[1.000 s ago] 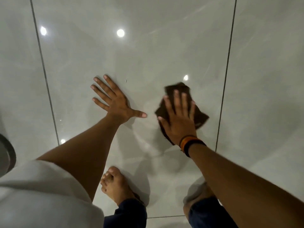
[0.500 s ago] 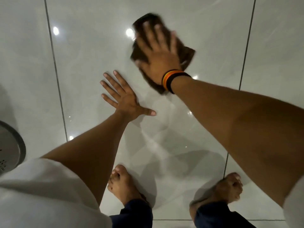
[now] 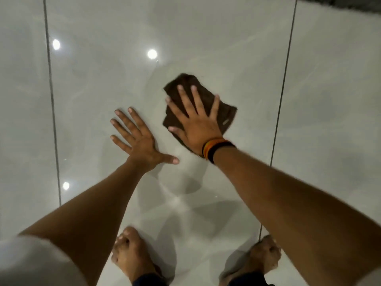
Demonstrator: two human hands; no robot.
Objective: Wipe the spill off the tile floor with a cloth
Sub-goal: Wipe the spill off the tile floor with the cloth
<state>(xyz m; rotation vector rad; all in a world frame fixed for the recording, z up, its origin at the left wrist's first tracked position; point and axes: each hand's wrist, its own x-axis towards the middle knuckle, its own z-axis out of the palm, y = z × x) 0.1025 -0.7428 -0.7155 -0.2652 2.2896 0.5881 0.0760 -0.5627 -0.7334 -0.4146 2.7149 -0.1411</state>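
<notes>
A dark brown cloth (image 3: 225,115) lies crumpled on the glossy pale grey tile floor (image 3: 115,83) in the middle of the view. My right hand (image 3: 195,122) presses flat on top of it with fingers spread, a striped wristband on the wrist. My left hand (image 3: 137,141) rests flat on the bare tile just left of the cloth, fingers splayed, holding nothing. No spill stands out on the shiny tile; only faint streaks and shadows show.
My two bare feet (image 3: 132,256) stand near the bottom edge. Dark grout lines (image 3: 52,104) run up the floor on the left and right. Ceiling lights reflect as bright spots (image 3: 152,54). A darker strip (image 3: 350,2) crosses the top right corner.
My right hand slid the cloth far forward half a second ago and has now pulled it back toward me, beside my left hand. My left hand stayed planted.
</notes>
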